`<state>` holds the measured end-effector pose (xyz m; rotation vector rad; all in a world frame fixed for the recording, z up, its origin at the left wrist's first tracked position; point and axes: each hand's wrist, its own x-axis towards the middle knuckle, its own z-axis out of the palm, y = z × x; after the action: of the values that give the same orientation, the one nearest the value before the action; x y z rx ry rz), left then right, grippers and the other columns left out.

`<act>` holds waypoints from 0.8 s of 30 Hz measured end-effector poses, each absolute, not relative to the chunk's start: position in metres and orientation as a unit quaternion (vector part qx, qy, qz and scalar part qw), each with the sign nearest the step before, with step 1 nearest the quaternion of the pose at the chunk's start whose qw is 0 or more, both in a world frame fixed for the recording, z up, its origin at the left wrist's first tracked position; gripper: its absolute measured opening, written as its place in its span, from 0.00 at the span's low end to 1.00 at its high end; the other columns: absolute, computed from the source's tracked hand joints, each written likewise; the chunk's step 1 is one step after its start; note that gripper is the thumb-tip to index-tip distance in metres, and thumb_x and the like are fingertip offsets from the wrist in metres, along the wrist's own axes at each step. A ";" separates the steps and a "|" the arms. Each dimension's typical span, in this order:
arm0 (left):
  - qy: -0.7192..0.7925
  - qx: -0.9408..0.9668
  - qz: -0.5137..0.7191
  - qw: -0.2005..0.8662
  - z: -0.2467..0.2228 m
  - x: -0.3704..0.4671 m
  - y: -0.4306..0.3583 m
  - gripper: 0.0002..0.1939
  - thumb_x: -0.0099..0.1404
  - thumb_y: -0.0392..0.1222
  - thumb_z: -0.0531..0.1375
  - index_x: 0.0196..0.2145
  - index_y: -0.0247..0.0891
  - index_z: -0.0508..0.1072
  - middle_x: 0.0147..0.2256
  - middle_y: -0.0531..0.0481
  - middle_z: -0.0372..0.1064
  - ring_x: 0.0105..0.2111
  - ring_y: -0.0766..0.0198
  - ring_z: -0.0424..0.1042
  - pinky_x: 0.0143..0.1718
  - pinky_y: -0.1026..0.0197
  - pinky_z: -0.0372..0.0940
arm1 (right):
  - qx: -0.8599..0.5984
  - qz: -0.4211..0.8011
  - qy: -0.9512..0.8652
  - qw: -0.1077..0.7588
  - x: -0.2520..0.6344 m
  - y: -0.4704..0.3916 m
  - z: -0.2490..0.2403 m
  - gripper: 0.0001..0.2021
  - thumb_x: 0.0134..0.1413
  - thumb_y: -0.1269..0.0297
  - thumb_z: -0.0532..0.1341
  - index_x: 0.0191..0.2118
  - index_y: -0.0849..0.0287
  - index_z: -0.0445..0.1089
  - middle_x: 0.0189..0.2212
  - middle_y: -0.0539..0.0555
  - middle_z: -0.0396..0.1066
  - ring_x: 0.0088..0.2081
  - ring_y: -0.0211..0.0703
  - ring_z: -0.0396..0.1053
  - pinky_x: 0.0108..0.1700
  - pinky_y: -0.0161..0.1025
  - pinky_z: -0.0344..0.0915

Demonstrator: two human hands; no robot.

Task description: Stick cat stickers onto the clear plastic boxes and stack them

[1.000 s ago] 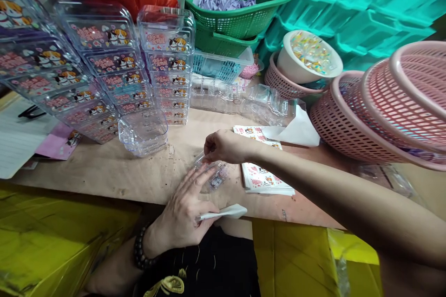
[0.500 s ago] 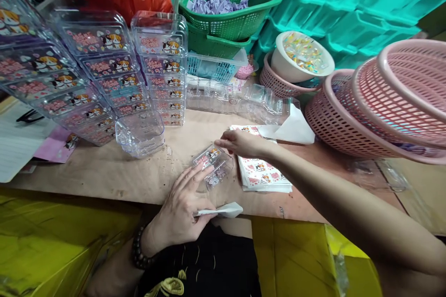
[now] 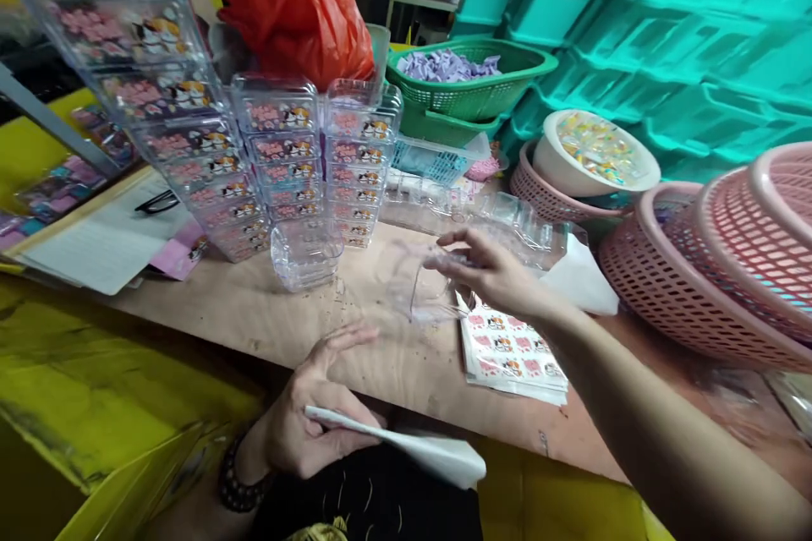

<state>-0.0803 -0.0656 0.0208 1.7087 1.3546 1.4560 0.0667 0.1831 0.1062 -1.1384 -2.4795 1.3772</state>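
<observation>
White paper (image 3: 437, 452) is pinched in the part-open left hand (image 3: 314, 410); at one o'clock, the half-open right hand (image 3: 501, 270) (grip unclear) could, if loose, drop the clear plastic (image 3: 406, 292).

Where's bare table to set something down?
Bare tabletop shows between the left hand and the sticker sheets, and just in front of the clear containers. It's crowded behind with printed boxes and at right with pink baskets.

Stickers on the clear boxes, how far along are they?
Done, it seems: the tall stacks bear stickers. In hand: the left hand holds paper; the right hand is at blurred clear plastic. Apparently left: the sheet pile carries unused stickers; the short stack shows none.
</observation>
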 end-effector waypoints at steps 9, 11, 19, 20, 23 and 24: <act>0.487 0.597 0.541 0.336 0.024 -0.080 -0.075 0.04 0.60 0.41 0.68 0.32 0.38 0.82 0.44 0.39 0.78 0.50 0.51 0.76 0.53 0.51 0.70 | -0.376 0.378 -0.837 -0.122 -0.087 0.161 0.188 0.09 0.54 0.68 0.66 0.41 0.68 0.75 0.26 0.59 0.76 0.26 0.47 0.75 0.30 0.44 0.75; 0.494 0.576 0.543 0.360 0.022 -0.080 -0.076 0.06 0.59 0.42 0.68 0.31 0.37 0.82 0.43 0.38 0.79 0.48 0.51 0.77 0.50 0.52 0.72 | -0.368 0.349 -0.846 -0.165 -0.104 0.159 0.188 0.11 0.54 0.67 0.68 0.40 0.69 0.75 0.25 0.58 0.75 0.28 0.47 0.76 0.32 0.43 0.76; 0.507 0.572 0.518 0.385 0.020 -0.086 -0.073 0.06 0.59 0.42 0.69 0.32 0.37 0.82 0.42 0.40 0.79 0.45 0.54 0.78 0.46 0.56 0.73 | -0.350 0.338 -0.855 -0.181 -0.107 0.157 0.195 0.23 0.55 0.52 0.68 0.46 0.69 0.73 0.27 0.57 0.76 0.29 0.48 0.78 0.31 0.43 0.76; 0.504 0.573 0.519 0.386 0.020 -0.087 -0.073 0.06 0.59 0.42 0.69 0.32 0.38 0.82 0.43 0.40 0.79 0.46 0.54 0.78 0.47 0.55 0.72 | -0.338 0.352 -0.860 -0.152 -0.096 0.164 0.199 0.25 0.54 0.47 0.68 0.46 0.68 0.74 0.27 0.58 0.76 0.30 0.49 0.78 0.31 0.43 0.76; 0.501 0.559 0.520 0.407 0.018 -0.091 -0.072 0.07 0.60 0.43 0.68 0.33 0.37 0.82 0.44 0.39 0.78 0.46 0.53 0.78 0.45 0.56 0.73 | -0.338 0.373 -0.861 -0.065 -0.043 0.203 0.203 0.32 0.52 0.36 0.63 0.44 0.65 0.75 0.30 0.61 0.76 0.33 0.52 0.78 0.32 0.46 0.77; 0.502 0.552 0.518 0.419 0.018 -0.092 -0.071 0.07 0.61 0.43 0.67 0.32 0.37 0.82 0.43 0.39 0.78 0.46 0.53 0.78 0.44 0.56 0.74 | -0.365 0.361 -0.857 -0.056 -0.020 0.222 0.201 0.32 0.53 0.34 0.61 0.43 0.64 0.76 0.30 0.62 0.76 0.33 0.54 0.77 0.32 0.48 0.77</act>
<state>-0.0923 -0.0715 0.0177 1.3832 1.2587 1.2976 -0.0196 0.2218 0.2008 -1.1882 -2.7910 1.1758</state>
